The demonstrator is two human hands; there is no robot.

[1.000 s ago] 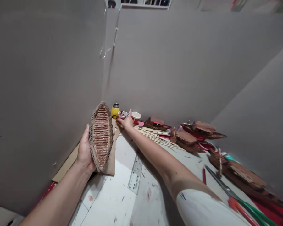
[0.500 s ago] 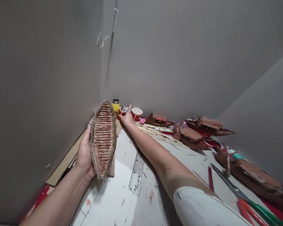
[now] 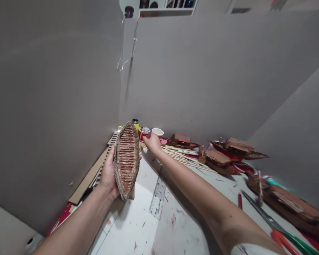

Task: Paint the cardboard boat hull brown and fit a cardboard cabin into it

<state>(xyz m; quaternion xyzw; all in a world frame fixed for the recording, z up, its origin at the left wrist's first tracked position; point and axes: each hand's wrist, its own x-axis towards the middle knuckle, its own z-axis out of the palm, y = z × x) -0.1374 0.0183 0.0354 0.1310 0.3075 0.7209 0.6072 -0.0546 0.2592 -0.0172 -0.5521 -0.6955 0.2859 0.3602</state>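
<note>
My left hand grips a small cardboard boat hull, held upright with its inside facing me. Corrugated ridges inside the hull are streaked with wet-looking reddish-brown paint. Far out, my right hand is at the two paper cups. Its fingertips come up against the red-and-white paint-stained cup, which has a thin bluish stick in it. The other white-rimmed paper cup stands just behind that hand. Most of the right fingers are hidden, so I cannot tell whether they grip a cup.
Several brown model boats line the right side, near thin wooden sticks. Orange-and-green-handled scissors lie near right. A clear ruler rests on the white table. A yellow bottle and cardboard strips sit left, by grey walls.
My right hand has shifted from the paint-stained cup's front to its right side, and its raised finger has lowered. My left hand keeps holding the boat hull. The view has tilted up.
</note>
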